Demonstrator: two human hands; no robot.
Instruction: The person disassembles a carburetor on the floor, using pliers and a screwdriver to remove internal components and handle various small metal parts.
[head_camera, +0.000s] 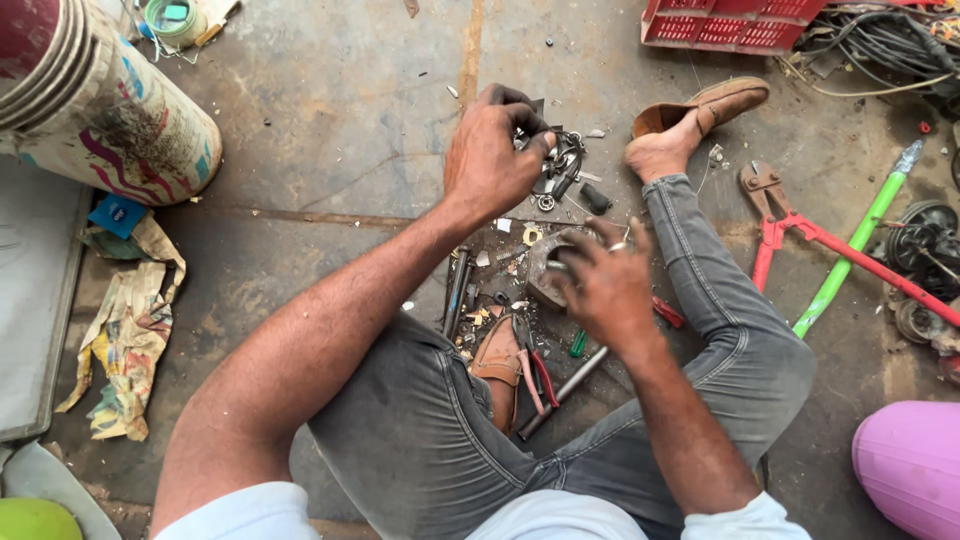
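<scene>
I sit on a concrete floor with my legs spread. My left hand (490, 155) is raised above the floor, its fingers pinched on a small dark metal part (560, 160) with rings and wires. Lower down, my right hand (605, 285) grips a round rusty metal housing (545, 270) that rests on the floor between my legs. Around the housing lie small washers, screws and scraps. Red-handled pliers (540, 375), a steel rod (565, 390) and a green-handled tool (578, 343) lie by my left shoe (497, 360).
Red-handled bolt cutters (830, 245) and a green pipe (850, 250) lie to the right. A red crate (730, 22) and tangled cables (885, 45) sit at the top right. A large patterned drum (100, 100) and crumpled paper (125, 330) are on the left, a pink round object (910, 465) at the bottom right.
</scene>
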